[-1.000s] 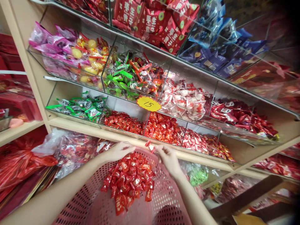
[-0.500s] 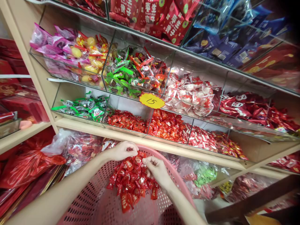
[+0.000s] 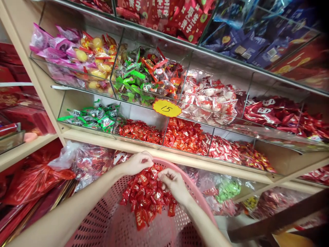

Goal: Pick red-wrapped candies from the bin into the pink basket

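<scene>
A heap of small red-wrapped candies (image 3: pixel 149 197) rests in a pink perforated plastic basket (image 3: pixel 191 181), toward its far side. My left hand (image 3: pixel 137 162) reaches over the basket's far left rim, thumb and forefinger pinched together at the top of the heap. Close by on the right, my right hand (image 3: pixel 174 183) is also in a pinch, its fingertips against the candies. The two sets of fingertips are a short gap apart, with red wrapper showing around them. Whatever is between the fingers is too small or hidden to make out.
Clear-fronted shelf bins of wrapped candies (image 3: pixel 182 135) rise beyond the basket, with a yellow price tag (image 3: pixel 167 108) on one edge. Bagged goods (image 3: pixel 94 161) lie under the shelf. A red plastic bag (image 3: pixel 38 181) is at left, a dark wooden bar (image 3: pixel 277 219) at lower right.
The view has shifted slightly. Both hands stay over the candy heap in their pinches, the left fingertips turned a little; the heap looks much the same.
</scene>
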Action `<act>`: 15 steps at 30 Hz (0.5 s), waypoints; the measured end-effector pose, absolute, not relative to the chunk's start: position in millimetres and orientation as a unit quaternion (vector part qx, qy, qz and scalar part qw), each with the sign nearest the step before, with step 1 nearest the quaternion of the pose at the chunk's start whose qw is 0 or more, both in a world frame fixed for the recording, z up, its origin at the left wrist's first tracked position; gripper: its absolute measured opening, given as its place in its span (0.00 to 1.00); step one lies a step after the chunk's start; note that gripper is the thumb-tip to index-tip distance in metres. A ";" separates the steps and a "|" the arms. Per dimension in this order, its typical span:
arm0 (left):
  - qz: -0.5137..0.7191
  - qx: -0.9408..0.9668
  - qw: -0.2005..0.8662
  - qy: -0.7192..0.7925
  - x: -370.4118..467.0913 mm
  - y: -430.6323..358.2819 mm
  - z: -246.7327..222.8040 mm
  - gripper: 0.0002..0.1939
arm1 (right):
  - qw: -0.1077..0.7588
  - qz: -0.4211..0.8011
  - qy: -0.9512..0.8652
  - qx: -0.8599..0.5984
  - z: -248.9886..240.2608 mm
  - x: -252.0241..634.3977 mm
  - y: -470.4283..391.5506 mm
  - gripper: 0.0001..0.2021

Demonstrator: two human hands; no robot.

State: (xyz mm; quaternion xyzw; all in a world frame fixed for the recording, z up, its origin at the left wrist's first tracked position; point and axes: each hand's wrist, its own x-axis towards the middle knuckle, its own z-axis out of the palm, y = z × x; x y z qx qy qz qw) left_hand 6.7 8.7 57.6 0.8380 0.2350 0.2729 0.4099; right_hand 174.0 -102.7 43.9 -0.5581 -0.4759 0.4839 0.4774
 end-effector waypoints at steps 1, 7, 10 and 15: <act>0.266 0.837 0.415 0.236 7.0 9.2 58.0 0.12 | 0.481 0.481 -0.472 -0.561 44.1 175.1 -103.0 0.17; 0.222 0.853 0.430 0.196 3.5 14.5 57.2 0.09 | 0.503 0.477 -0.461 -0.554 43.7 180.6 -105.5 0.16; 0.230 0.850 0.430 0.200 3.5 15.0 57.3 0.08 | 0.508 0.491 -0.449 -0.548 43.4 180.4 -105.4 0.17; 0.226 0.846 0.430 0.219 3.7 13.1 58.5 0.08 | 0.481 0.521 -0.443 -0.548 43.1 177.3 -105.4 0.18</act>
